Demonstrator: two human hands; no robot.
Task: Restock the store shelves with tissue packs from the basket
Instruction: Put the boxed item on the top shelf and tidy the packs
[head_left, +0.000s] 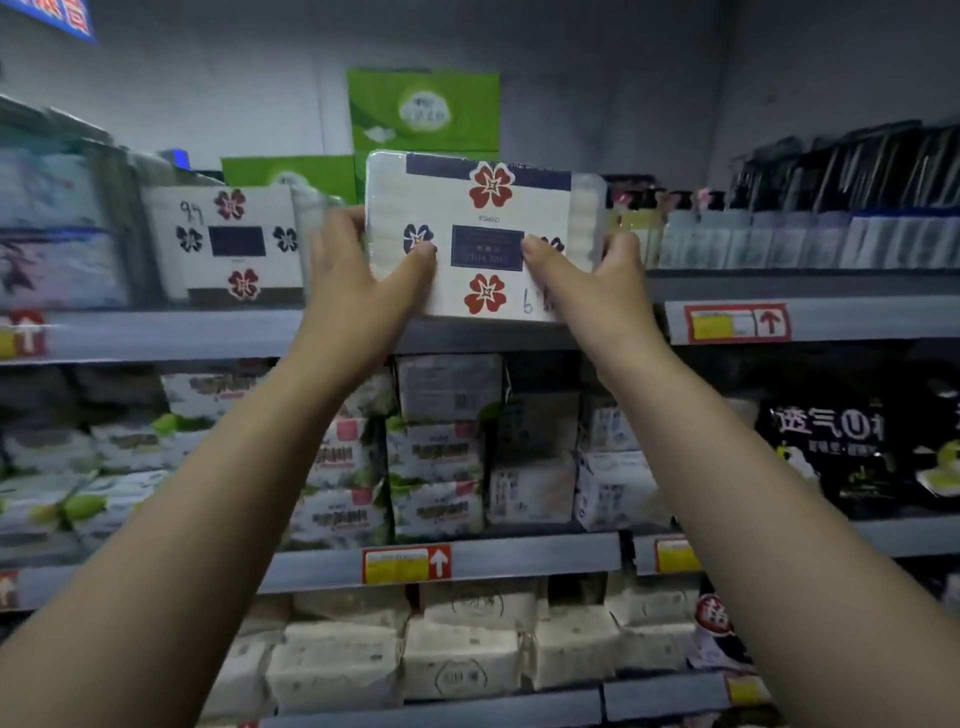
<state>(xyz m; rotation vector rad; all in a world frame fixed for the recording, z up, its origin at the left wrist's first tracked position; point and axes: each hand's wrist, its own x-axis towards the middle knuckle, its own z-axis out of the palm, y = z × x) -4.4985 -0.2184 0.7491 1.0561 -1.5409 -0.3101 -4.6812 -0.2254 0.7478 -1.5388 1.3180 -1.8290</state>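
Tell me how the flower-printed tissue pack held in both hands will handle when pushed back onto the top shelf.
The tissue pack is probably light for its size: the left hand and right hand hold it up by its sides alone. Its edges stay straight under that grip, so it seems fairly firm. Its shiny wrap may slide easily on the shelf.

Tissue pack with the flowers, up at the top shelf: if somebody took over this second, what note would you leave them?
Left hand grips the tissue pack by its left edge; right hand grips its right edge, thumbs on the front.
The pack is upright, print upside down, at the front edge of the top shelf, just right of a matching pack standing there.
Done: pack lifted to the shelf. Left: push it in and let go. Basket out of view, so remaining stock is unknown.
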